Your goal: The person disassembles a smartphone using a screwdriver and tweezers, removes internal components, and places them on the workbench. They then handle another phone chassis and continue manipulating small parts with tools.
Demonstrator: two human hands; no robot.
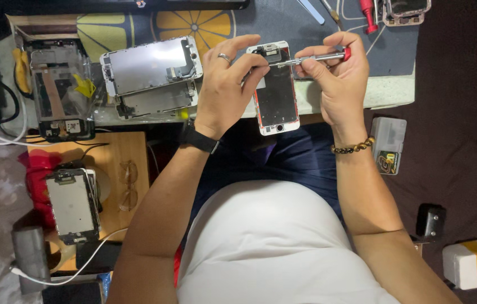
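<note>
Red-capped and thin, the screwdriver [311, 57] is pinched in the right hand [337, 84], tip at the top of the phone screen panel [275, 90] that the left hand [227, 84] grips by its edge, probably light, stiff and fragile.

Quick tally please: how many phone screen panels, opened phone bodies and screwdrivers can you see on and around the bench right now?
Phone screen panels: 4, one held, two stacked on the bench, one at lower left
Opened phone bodies: 2
Screwdrivers: 2, one in the right hand, one red-handled at top
Total: 8
</note>
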